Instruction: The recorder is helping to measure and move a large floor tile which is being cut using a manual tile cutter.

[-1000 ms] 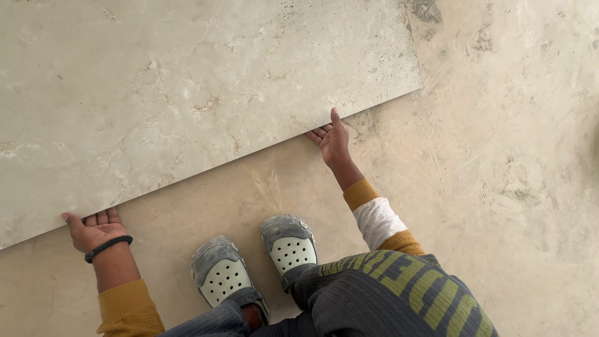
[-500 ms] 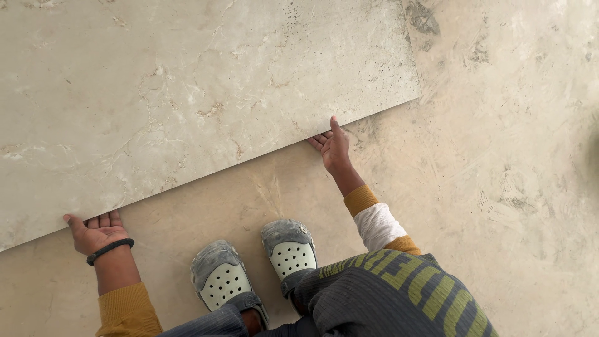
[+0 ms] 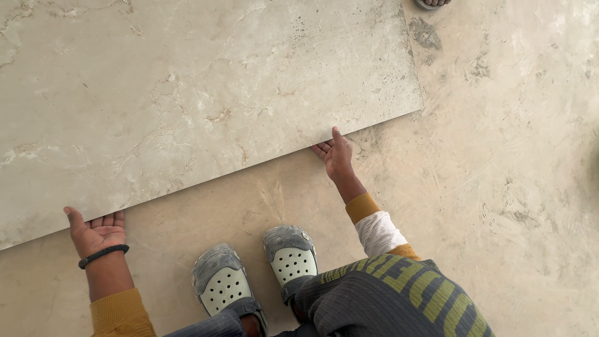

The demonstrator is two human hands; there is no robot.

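Observation:
A large beige marble-look floor tile (image 3: 187,93) fills the upper left of the head view, its near edge running diagonally above the floor. My left hand (image 3: 97,229), with a black band on the wrist, grips that near edge at the lower left, fingers tucked under it. My right hand (image 3: 336,155) holds the same edge farther right, fingers under the tile and thumb up against its rim. Both arms wear mustard sleeves.
My two feet in pale perforated clogs (image 3: 256,274) stand on the cement-smeared floor (image 3: 499,187) just below the tile edge. Another person's toes (image 3: 432,3) show at the top edge beyond the tile's far corner.
The tile's near edge and both hands have shifted slightly up and away from my feet; both grips are unchanged.

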